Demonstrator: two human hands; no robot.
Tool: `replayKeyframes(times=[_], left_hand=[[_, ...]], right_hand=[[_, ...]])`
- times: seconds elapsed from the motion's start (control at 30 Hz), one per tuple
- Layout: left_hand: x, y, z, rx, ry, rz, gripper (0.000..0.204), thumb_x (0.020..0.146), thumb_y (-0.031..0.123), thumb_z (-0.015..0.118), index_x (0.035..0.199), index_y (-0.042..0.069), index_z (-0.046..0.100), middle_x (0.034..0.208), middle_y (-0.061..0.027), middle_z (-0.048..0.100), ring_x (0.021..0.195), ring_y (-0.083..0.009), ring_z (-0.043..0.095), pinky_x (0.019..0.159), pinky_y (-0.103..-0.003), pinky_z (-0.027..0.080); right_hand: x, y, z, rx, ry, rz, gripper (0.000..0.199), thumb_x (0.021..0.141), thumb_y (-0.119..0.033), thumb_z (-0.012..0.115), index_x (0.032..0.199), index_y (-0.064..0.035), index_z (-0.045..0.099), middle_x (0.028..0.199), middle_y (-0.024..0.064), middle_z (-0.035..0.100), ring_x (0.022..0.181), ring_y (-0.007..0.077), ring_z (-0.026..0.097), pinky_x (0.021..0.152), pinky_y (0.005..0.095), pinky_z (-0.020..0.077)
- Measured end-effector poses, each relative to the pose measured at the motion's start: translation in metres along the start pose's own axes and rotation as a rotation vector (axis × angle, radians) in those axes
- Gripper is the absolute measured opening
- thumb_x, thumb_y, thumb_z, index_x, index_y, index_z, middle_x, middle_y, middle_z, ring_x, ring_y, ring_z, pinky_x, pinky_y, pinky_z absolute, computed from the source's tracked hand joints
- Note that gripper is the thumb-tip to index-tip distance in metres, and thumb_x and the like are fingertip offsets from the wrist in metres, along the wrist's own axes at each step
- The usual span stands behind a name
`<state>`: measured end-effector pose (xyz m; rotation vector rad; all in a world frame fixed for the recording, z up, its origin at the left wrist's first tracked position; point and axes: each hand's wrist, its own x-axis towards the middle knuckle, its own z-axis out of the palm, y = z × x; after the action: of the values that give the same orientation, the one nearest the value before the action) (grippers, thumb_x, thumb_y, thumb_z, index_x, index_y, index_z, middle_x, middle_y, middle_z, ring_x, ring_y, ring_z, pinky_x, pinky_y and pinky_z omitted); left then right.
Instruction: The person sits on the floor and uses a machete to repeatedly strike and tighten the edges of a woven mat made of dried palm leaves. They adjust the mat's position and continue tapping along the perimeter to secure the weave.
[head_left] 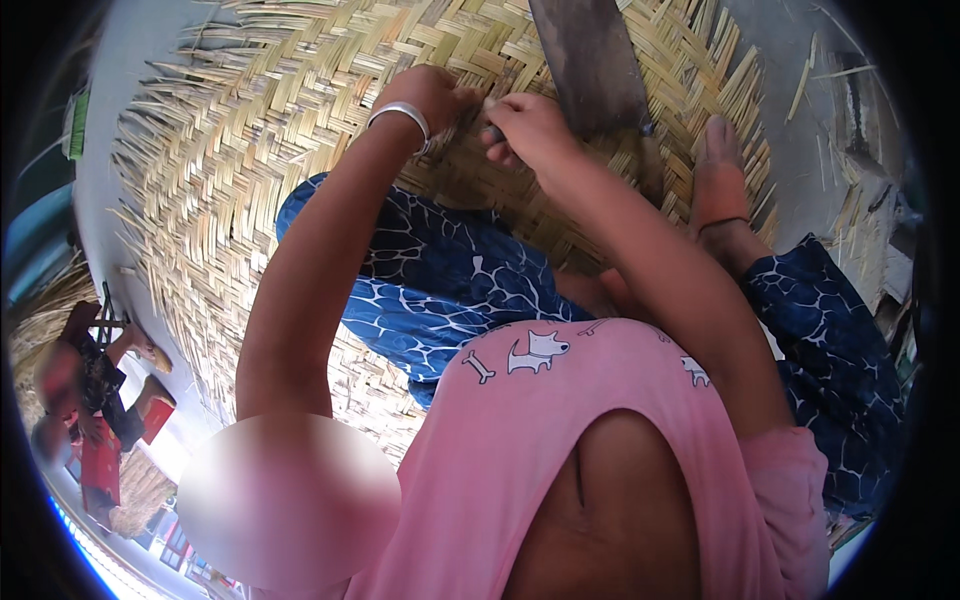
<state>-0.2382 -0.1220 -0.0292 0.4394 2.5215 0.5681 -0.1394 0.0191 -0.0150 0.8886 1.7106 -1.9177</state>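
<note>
Beneath the person's legs, clad in blue trousers point(430, 245), a woven straw mat point(200, 230) spreads over grey floor point(103, 165). Above it the left hand point(425, 97) and right hand point(530, 128) nearly meet, fingers curled; I cannot tell what they grasp. Beside the right, a dark slab point(597, 65) is cut off by the top edge. Far left, a person point(105, 385) is blurred.
</note>
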Motion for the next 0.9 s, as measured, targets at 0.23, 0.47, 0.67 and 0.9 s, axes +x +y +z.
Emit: replayKeyframes(times=[0.23,0.47,0.67,0.9], left_hand=[[-0.044,0.01,-0.026,0.218,-0.103,-0.081,0.047,0.078,0.051,0.068,0.081,0.005,0.066,0.082,-0.0149,0.067,0.078,-0.0282,0.065,0.072,-0.039,0.05],[-0.031,-0.008,0.011,0.087,-0.042,-0.02,0.04,0.077,0.043,0.071,0.084,0.005,0.065,0.079,-0.0155,0.066,0.077,-0.0316,0.064,0.07,-0.04,0.05],[-0.034,-0.006,0.009,0.09,0.014,-0.026,0.039,0.077,0.042,0.071,0.084,0.005,0.063,0.08,-0.0157,0.066,0.077,-0.0318,0.064,0.07,-0.04,0.05],[-0.035,-0.006,0.005,0.081,0.021,-0.048,0.037,0.078,0.04,0.07,0.082,0.004,0.062,0.078,-0.0162,0.065,0.076,-0.032,0.063,0.069,-0.04,0.049]], right_hand=[[-0.019,-0.004,-0.085,-0.685,0.365,-0.552,0.024,0.087,-0.026,0.059,0.098,-0.0043,0.063,0.076,0.012,0.066,0.069,0.0296,0.065,0.066,0.039,0.0512],[-0.027,0.016,-0.134,-1.146,0.549,-0.596,0.036,0.082,-0.026,0.066,0.111,-0.0073,0.058,0.11,0.0129,0.059,0.102,0.0327,0.056,0.084,0.0422,0.0465],[-0.034,0.029,-0.132,-1.176,0.603,-0.529,0.048,0.077,-0.024,0.069,0.118,-0.0046,0.053,0.114,0.0164,0.054,0.108,0.0346,0.051,0.091,0.0422,0.0438],[-0.027,0.043,-0.142,-1.151,0.585,-0.444,0.05,0.075,-0.02,0.067,0.119,-0.003,0.052,0.113,0.0187,0.055,0.108,0.0362,0.052,0.094,0.0419,0.0431]])
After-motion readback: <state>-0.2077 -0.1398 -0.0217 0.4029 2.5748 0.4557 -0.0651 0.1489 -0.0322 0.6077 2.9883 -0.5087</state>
